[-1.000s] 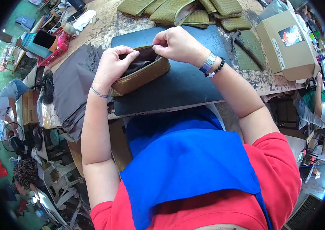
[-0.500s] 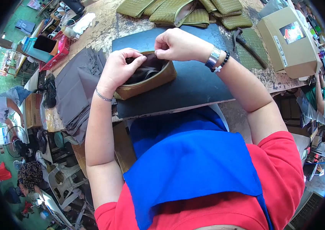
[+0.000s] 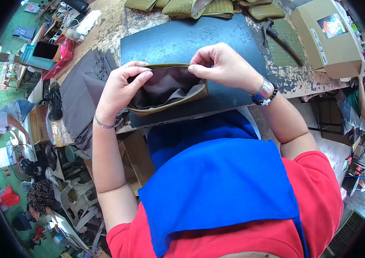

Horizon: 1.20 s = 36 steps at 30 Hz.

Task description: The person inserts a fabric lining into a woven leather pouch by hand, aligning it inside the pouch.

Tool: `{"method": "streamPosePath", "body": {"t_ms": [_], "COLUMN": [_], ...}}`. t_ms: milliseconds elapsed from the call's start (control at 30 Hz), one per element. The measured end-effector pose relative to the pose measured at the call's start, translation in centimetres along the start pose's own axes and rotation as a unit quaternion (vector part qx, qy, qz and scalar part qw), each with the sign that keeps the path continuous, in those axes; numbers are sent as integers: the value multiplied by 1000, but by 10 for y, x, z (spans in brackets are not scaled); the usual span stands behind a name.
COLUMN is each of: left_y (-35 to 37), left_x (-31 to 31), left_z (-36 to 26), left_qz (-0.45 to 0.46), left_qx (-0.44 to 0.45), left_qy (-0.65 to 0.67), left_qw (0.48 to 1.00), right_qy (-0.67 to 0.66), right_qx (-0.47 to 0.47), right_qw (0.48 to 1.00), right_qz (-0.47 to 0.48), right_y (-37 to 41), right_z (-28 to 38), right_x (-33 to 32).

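Olive-brown pouch [image 3: 169, 95], dark lining [image 3: 158, 82] creased, over black board [image 3: 169, 43] near its front edge. Left hand [image 3: 120, 89] and right hand [image 3: 226, 69] pinch rim, thumbs to fingers. More lining visible than before.

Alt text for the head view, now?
Left hand and right hand grip the rim of an open, dark-lined pouch over a black mat on a worn table. Dark fabric lies left; a hammer and cardboard box, right.
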<state>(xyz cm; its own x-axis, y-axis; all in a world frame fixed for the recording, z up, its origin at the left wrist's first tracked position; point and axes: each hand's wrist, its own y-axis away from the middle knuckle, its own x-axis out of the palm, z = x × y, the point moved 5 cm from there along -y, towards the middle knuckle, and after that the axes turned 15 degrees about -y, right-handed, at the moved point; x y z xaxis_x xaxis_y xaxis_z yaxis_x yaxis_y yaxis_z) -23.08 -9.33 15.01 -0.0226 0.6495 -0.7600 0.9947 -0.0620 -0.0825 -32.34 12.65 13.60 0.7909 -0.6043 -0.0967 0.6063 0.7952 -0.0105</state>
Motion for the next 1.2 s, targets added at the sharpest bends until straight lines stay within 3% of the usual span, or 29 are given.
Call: {"method": "streamPosePath", "body": {"t_ms": [333,800,833,933,1033,1200], "left_y": [4,0,0,6,16,20], "left_x": [3,4,4,-7,-16,-16], "left_z": [18,14,13,-12,-32,-29], "left_qz": [-72,-81,-86,-169,-141,-131], "left_qx": [-33,-46,-53,38,89,36], "left_qy": [102,65,56,-95,-281,-279], "left_qw": [992,994,993,980,945,951], "right_qy": [37,68,65,91,114,102], "right_qx": [-38,-24,-27,-40,-39,-43], "right_qw": [999,997,997,994,992,993], "right_qz": [-1,41,42,40,42,38], "right_y": [-8,-31,-32,-33,-33,-32], "right_z": [7,1,2,3,5,0], "right_x": [-2,-3,-3,-6,-10,-10]}}
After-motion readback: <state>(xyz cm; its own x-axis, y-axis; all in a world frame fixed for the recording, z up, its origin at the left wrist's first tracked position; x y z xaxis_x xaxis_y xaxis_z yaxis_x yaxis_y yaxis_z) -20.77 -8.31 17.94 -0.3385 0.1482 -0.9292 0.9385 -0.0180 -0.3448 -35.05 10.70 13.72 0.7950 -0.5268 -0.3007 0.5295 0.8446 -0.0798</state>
